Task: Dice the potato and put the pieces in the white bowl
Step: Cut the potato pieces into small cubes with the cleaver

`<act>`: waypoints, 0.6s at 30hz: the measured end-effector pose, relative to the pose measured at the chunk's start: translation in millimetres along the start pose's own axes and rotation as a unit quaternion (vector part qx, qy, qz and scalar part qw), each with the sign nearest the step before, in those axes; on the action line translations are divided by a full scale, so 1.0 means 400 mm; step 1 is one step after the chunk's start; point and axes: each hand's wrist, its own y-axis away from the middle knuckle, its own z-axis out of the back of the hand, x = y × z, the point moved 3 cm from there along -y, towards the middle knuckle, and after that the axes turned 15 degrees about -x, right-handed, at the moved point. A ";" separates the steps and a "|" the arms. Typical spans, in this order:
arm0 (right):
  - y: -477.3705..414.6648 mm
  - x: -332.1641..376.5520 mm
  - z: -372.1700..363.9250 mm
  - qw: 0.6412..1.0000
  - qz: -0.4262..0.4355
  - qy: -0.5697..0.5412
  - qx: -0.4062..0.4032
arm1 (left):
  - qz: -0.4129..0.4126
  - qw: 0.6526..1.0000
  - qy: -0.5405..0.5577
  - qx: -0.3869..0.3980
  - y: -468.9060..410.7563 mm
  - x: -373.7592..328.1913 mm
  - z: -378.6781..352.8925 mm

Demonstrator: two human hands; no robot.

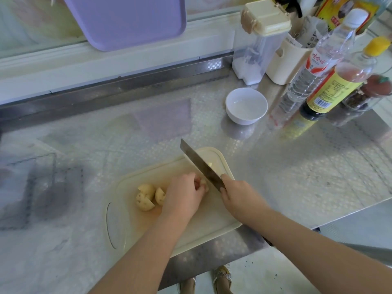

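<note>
The cutting board (pixel 212 219) lies before me as a bed for the cleaver (pixel 201 166), gripped in my right hand (pixel 239 194). My left hand (pixel 184 194) curls over a potato piece (pixel 204 183), steadying it beside the blade. The white bowl (pixel 246 106) sits at one o'clock from the board, and the spare potato chunks (pixel 146 196) lie at nine o'clock from my left hand, clear of the cut.

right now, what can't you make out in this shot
Head view: potato piece being cut, mostly hidden under the left hand.
Head view: knife handle, wrapped by the right hand.
Head view: purple tray, cut off by the top edge.
Head view: bottle labels, too blurred to read.
</note>
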 end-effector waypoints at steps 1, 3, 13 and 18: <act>-0.004 -0.003 0.006 1.000 0.003 -0.002 -0.005 | -0.006 1.000 0.000 0.002 -0.002 0.002 0.002; -0.010 -0.008 0.014 1.000 0.010 0.001 -0.010 | -0.017 1.000 -0.004 0.003 -0.011 0.007 0.007; 0.012 -0.006 0.027 1.000 -0.003 -0.020 -0.021 | -0.023 1.000 0.005 -0.018 -0.037 0.018 0.009; 0.026 -0.006 0.034 0.999 0.005 -0.009 -0.031 | -0.050 0.996 -0.052 -0.047 -0.013 0.015 0.001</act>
